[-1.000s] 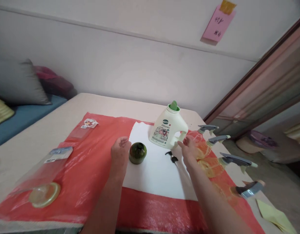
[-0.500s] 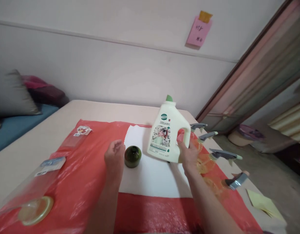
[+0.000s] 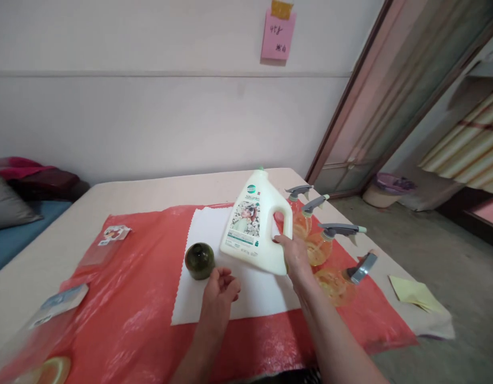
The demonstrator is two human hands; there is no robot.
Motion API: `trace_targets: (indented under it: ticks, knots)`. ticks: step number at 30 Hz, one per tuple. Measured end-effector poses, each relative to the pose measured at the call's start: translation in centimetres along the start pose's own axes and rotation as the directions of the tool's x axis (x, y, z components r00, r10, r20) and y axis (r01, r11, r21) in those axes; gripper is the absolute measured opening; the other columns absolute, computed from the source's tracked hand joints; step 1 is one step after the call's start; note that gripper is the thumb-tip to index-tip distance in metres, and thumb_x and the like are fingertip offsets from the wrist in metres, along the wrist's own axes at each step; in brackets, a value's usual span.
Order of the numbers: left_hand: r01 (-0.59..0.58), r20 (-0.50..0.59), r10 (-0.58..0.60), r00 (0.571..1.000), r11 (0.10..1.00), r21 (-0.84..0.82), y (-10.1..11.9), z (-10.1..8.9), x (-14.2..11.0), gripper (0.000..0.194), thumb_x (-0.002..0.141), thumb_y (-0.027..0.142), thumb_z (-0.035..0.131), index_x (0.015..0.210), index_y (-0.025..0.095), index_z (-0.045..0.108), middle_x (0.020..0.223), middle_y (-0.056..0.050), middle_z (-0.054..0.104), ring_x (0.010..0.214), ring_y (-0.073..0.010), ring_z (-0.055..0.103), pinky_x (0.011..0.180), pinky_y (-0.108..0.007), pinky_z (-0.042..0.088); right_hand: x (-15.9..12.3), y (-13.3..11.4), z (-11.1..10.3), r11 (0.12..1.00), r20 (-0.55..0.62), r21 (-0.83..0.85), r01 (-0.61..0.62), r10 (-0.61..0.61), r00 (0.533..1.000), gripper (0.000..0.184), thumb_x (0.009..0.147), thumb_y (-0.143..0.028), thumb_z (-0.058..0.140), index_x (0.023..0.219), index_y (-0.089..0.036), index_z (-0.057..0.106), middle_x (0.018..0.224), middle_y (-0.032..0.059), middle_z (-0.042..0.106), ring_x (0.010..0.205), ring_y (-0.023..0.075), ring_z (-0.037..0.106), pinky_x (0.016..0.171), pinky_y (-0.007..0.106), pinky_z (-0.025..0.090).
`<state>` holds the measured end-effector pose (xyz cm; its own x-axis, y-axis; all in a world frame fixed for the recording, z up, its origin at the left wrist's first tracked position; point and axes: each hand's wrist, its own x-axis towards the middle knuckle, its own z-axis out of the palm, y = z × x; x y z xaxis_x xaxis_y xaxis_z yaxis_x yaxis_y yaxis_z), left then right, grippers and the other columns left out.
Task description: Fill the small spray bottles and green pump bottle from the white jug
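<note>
My right hand (image 3: 295, 255) grips the handle of a cream-white detergent jug (image 3: 240, 248) with a printed label and a green spout. The jug leans a little, its base just above or on a white cloth (image 3: 266, 298); contact there cannot be made out. My left hand (image 3: 221, 285) is above the cloth, its fingers loosely curled and the thumb apart, holding nothing. Close by its fingertips, on the cloth's left part, sits a squat dark green round container (image 3: 199, 261) with a small dark opening on top.
Several orange spray bottles (image 3: 319, 249) with grey triggers line the right side of a red plastic sheet (image 3: 138, 266). Clear packets (image 3: 104, 245) lie at left, a yellow-rimmed round item (image 3: 56, 370) at lower left. Yellow paper (image 3: 414, 293) rests near the table's right edge.
My left hand has moved from the left of the green container to its right front. The right hand still holds the jug. The view has turned to the right.
</note>
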<state>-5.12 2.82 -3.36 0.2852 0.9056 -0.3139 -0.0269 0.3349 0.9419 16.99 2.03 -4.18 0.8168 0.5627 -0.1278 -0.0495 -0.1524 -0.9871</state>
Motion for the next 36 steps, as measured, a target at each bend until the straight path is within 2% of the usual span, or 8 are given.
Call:
trace_targets:
  ticks: [2, 4, 8, 12, 16, 25, 29, 36]
  knots:
    - [0.1, 0.035, -0.098, 0.995, 0.993, -0.066, 0.0, 0.6, 0.1, 0.048, 0.07, 0.045, 0.077, 0.106, 0.018, 0.06, 0.091, -0.007, 0.069, 0.081, -0.021, 0.066, 0.072, -0.034, 0.052, 0.1, -0.6, -0.1, 0.998, 0.01, 0.028, -0.052, 0.052, 0.999, 0.028, 0.061, -0.039, 0.064, 0.079, -0.018, 0.066, 0.065, 0.0032, 0.066, 0.058, 0.0217, 0.059, 0.049, 0.03, 0.04]
    - [0.146, 0.047, -0.142, 0.989, 0.984, -0.106, 0.2, 0.9, 0.2, 0.057, 0.07, 0.047, 0.078, 0.115, 0.017, 0.058, 0.102, -0.012, 0.069, 0.089, -0.0235, 0.068, 0.077, -0.037, 0.053, 0.0, -1.1, -0.1, 0.994, 0.024, 0.056, -0.093, 0.091, 0.996, 0.03, 0.059, -0.038, 0.065, 0.08, -0.017, 0.066, 0.065, 0.0042, 0.067, 0.059, 0.0228, 0.06, 0.05, 0.03, 0.041]
    - [0.144, 0.038, -0.14, 0.989, 0.976, -0.165, 0.2, 0.9, 0.7, 0.067, 0.069, 0.05, 0.082, 0.121, 0.016, 0.057, 0.108, -0.015, 0.069, 0.092, -0.0246, 0.07, 0.081, -0.038, 0.053, -0.3, -1.8, -0.1, 0.985, 0.045, 0.099, -0.139, 0.136, 0.99, 0.034, 0.055, -0.035, 0.067, 0.084, -0.016, 0.067, 0.066, 0.0053, 0.068, 0.06, 0.0248, 0.062, 0.05, 0.032, 0.044]
    - [0.149, 0.049, -0.142, 0.989, 0.966, -0.213, 0.1, 0.6, 1.5, 0.071, 0.067, 0.052, 0.084, 0.123, 0.018, 0.056, 0.106, -0.013, 0.07, 0.09, -0.0236, 0.071, 0.079, -0.036, 0.053, -0.9, -1.9, 0.2, 0.981, 0.067, 0.125, -0.15, 0.142, 0.988, 0.028, 0.054, -0.035, 0.066, 0.075, -0.017, 0.064, 0.062, 0.0044, 0.066, 0.053, 0.0228, 0.059, 0.047, 0.031, 0.042]
    - [0.142, 0.095, -0.124, 0.988, 0.967, -0.212, 0.5, 0.3, 1.6, 0.07, 0.068, 0.056, 0.082, 0.122, 0.019, 0.059, 0.106, -0.011, 0.07, 0.091, -0.0233, 0.071, 0.079, -0.035, 0.053, -1.3, -1.7, 0.5, 0.978, 0.104, 0.13, -0.162, 0.149, 0.983, 0.025, 0.055, -0.035, 0.067, 0.072, -0.018, 0.062, 0.06, 0.0046, 0.065, 0.05, 0.0222, 0.058, 0.046, 0.03, 0.04]
    - [0.121, 0.075, -0.106, 0.991, 0.966, -0.23, 1.1, 0.2, 1.3, 0.06, 0.07, 0.058, 0.08, 0.111, 0.019, 0.062, 0.101, -0.01, 0.072, 0.088, -0.0212, 0.071, 0.078, -0.034, 0.053, -1.1, -1.4, 0.4, 0.975, 0.139, 0.137, -0.175, 0.156, 0.978, 0.025, 0.056, -0.034, 0.067, 0.074, -0.018, 0.063, 0.061, 0.0039, 0.066, 0.052, 0.0221, 0.058, 0.046, 0.03, 0.04]
    - [0.114, 0.099, -0.094, 0.991, 0.968, -0.225, 1.0, 0.3, 1.2, 0.053, 0.074, 0.057, 0.079, 0.108, 0.02, 0.063, 0.101, -0.009, 0.073, 0.09, -0.0211, 0.071, 0.081, -0.035, 0.053, -1.1, -1.3, 0.3, 0.974, 0.146, 0.153, -0.168, 0.146, 0.979, 0.024, 0.057, -0.033, 0.066, 0.076, -0.018, 0.064, 0.062, 0.0033, 0.066, 0.055, 0.0221, 0.059, 0.048, 0.03, 0.04]
    - [0.145, 0.095, -0.126, 0.988, 0.961, -0.234, 1.5, 0.5, 1.0, 0.053, 0.07, 0.057, 0.082, 0.106, 0.021, 0.065, 0.098, -0.008, 0.074, 0.088, -0.021, 0.072, 0.079, -0.033, 0.053, -0.9, -1.1, 0.4, 0.963, 0.178, 0.208, -0.17, 0.133, 0.975, 0.028, 0.056, -0.035, 0.067, 0.077, -0.017, 0.065, 0.061, 0.0023, 0.064, 0.052, 0.0198, 0.056, 0.048, 0.029, 0.039]
